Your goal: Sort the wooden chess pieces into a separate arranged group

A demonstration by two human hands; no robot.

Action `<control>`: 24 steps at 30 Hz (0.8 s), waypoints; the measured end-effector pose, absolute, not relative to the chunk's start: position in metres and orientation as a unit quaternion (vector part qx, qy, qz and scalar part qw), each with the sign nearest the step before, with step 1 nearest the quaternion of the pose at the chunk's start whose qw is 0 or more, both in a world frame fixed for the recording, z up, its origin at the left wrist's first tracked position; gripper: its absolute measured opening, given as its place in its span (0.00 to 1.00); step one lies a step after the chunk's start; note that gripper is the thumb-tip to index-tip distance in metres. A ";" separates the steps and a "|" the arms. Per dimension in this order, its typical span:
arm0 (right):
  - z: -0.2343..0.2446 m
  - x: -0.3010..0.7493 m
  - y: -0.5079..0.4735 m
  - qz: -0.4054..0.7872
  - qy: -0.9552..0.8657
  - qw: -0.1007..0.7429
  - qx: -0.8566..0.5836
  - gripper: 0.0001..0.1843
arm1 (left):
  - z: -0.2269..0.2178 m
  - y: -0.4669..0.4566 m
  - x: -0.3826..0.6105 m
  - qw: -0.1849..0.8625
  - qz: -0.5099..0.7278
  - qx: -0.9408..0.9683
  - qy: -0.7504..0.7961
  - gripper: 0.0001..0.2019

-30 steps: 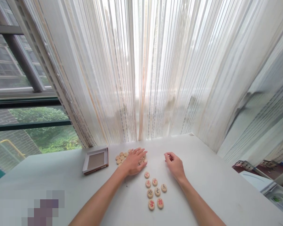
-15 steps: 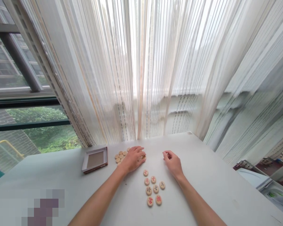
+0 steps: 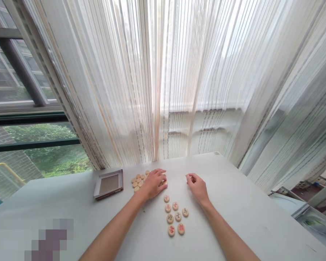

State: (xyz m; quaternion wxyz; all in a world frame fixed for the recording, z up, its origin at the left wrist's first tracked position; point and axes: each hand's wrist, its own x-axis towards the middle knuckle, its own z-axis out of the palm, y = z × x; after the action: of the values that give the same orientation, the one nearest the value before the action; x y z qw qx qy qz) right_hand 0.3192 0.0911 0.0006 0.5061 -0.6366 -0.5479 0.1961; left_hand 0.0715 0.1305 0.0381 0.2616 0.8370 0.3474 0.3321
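My left hand (image 3: 154, 184) rests low over the table with its fingers curled and its thumb and fingertips round a wooden Chinese chess piece (image 3: 164, 182). Under and beside that hand lies a cluster of plain-backed pieces (image 3: 138, 180), partly hidden by it. To the right, my right hand (image 3: 197, 185) is closed on the table, fingers bent in against the thumb, with no piece visible in it. Nearer to me several face-up pieces (image 3: 178, 216) lie in short rows, some with red characters, others black.
An open shallow box (image 3: 108, 184) stands left of the cluster. The white table (image 3: 228, 217) ends at a sheer striped curtain (image 3: 176, 90). A window (image 3: 29, 72) is on the left, and a bin with a clear cover (image 3: 315, 224) lies beyond the right edge.
The view has shifted slightly. My left fingers have curled a little around the piece beneath them; my right hand stays closed in nearly the same place. The face-up pieces keep their arrangement.
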 end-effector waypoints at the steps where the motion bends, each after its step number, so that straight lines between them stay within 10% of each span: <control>1: 0.001 0.319 0.091 0.196 -0.549 0.506 -0.636 0.20 | 0.039 0.130 0.073 0.288 0.351 0.820 0.348 0.08; 8: 0.004 0.320 0.090 0.190 -0.543 0.516 -0.635 0.19 | 0.051 0.105 0.071 0.494 0.488 0.618 0.368 0.22; 17: 0.043 0.299 0.057 0.187 -0.608 0.521 -0.569 0.17 | 0.061 0.025 0.042 0.743 0.510 0.353 0.252 0.14; 24: 0.075 0.253 0.003 0.249 -0.774 0.434 -0.388 0.10 | 0.043 -0.002 0.040 0.722 0.500 0.374 0.298 0.17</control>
State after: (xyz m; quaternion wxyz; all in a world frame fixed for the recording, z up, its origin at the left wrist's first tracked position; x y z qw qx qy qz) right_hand 0.2532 0.0035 0.0746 0.4337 -0.3883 -0.7741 0.2490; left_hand 0.0396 -0.0020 0.0429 0.7221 0.3736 0.2982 0.5001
